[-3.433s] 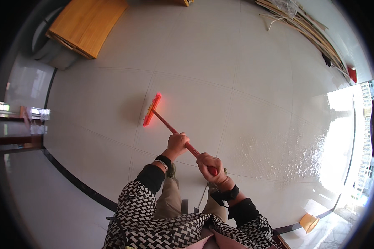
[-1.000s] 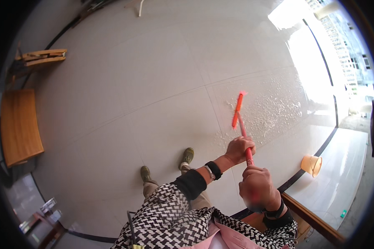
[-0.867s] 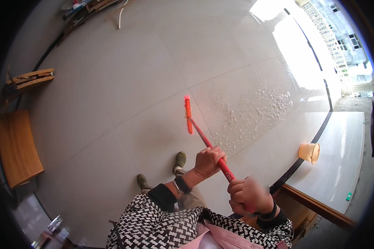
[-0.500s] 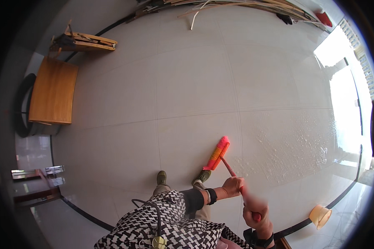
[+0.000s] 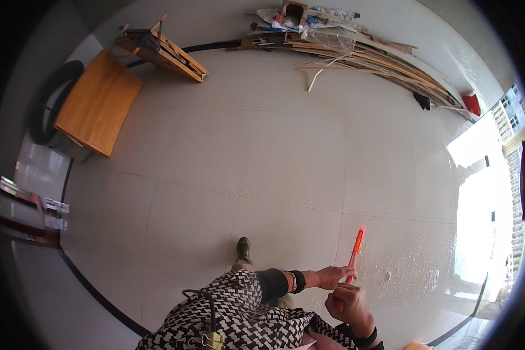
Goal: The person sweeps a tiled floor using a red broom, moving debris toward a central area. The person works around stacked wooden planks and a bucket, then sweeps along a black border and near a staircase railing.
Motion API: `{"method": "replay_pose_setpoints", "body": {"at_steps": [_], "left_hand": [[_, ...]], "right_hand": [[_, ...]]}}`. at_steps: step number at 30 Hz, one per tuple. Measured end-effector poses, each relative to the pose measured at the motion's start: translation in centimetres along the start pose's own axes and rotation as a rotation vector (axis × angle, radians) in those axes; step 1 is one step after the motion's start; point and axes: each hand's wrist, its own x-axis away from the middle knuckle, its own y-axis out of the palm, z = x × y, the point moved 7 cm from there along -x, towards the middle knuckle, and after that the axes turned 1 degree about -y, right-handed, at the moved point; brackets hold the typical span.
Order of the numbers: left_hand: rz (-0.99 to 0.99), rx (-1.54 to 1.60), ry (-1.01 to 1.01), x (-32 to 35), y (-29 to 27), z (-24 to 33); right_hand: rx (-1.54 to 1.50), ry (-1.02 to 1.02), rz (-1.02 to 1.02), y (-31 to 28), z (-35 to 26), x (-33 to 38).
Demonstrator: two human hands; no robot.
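Red broom (image 5: pixel 357 244), at four o'clock: we are holding it two-handed, left hand (image 5: pixel 334 276) with fingers wrapped round the handle (image 5: pixel 352 261), right hand (image 5: pixel 351 303) clenched near its end. Wet patch (image 5: pixel 411 262), lying just beside, toward three; wooden board (image 5: pixel 99 102), at ten.

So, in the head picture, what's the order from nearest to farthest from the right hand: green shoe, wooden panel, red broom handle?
1. Red broom handle: gripped in the right hand.
2. Green shoe: left of that hand, on the floor.
3. Wooden panel: farthest, toward the upper left.
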Motion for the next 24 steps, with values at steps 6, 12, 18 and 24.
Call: {"method": "replay_pose_setpoints", "body": {"at_steps": [6,12,18,24], "left_hand": [[0.214,-0.228,-0.172,14.8,-17.3,0.6],[0.565,-0.329,-0.365,30.5,-32.6,2.0],[0.941,-0.350,-0.287,30.4,-40.3,3.7],[1.279,-0.595,-0.310,28.4,-52.1,-3.7]], "right_hand": [[-0.271,-0.079,-0.097,0.6,-4.1,-9.0],[-0.471,-0.162,-0.104,4.5,-9.5,-22.7],[-0.650,-0.438,-0.232,13.6,-14.0,-34.3],[-0.676,-0.551,-0.236,22.6,-10.4,-42.5]]}}
